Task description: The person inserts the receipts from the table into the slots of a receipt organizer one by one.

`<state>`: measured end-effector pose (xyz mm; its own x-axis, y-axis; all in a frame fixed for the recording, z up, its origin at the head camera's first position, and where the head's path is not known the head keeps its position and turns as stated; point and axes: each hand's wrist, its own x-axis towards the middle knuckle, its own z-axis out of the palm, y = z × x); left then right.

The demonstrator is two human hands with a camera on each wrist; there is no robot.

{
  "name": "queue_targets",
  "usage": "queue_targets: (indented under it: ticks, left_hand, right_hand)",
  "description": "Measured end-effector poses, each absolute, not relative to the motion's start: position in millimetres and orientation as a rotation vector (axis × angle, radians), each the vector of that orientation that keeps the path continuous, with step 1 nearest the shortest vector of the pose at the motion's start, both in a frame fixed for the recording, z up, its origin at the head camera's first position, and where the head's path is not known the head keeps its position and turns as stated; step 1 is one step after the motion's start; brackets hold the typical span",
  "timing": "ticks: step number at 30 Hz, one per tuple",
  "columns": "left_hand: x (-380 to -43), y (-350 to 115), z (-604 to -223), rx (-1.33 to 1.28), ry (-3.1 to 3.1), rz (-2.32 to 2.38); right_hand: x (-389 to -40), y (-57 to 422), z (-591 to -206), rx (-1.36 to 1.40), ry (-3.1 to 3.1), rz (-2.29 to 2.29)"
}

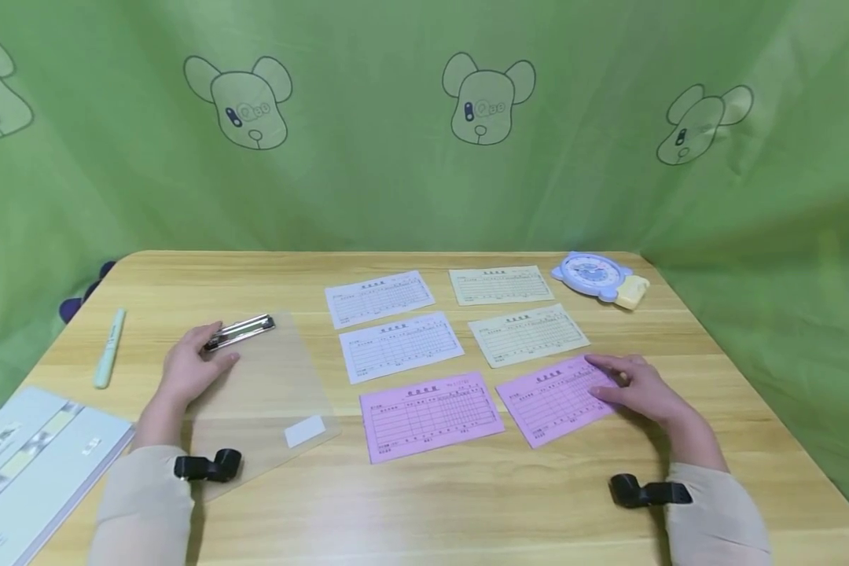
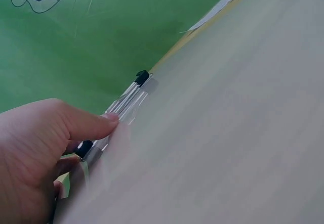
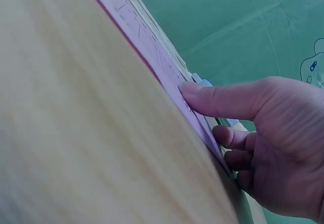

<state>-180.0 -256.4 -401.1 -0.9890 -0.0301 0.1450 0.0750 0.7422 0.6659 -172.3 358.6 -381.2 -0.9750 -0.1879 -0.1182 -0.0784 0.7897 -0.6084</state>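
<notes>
Left hand (image 1: 192, 364), right hand (image 1: 640, 387) well apart; thumbs (image 2: 91, 125) extended, right hand's other fingers (image 3: 238, 160) curled.

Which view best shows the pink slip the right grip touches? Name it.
Head: the pink slip shows nearly whole, printed face up, partly covered by the right grip. The right wrist view shows it nearly edge-on; the left wrist shows none.

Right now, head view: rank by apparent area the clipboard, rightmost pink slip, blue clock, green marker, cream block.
1. Clipboard
2. Rightmost pink slip
3. Blue clock
4. Green marker and cream block: too close to rank.
</notes>
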Motion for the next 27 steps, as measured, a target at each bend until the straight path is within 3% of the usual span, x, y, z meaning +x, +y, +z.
queue_targets:
  ticks: [12,27]
  left_hand:
    - [-183,-254,-401,-0.055,-2.795,-0.980]
    - [-187,-255,-406,-0.037,-2.691,-1.032]
  right_hand:
    - [-169,354,-379,-0.345,2.902,-0.960]
    - [-168,368,-378,-0.120,2.865,-1.061]
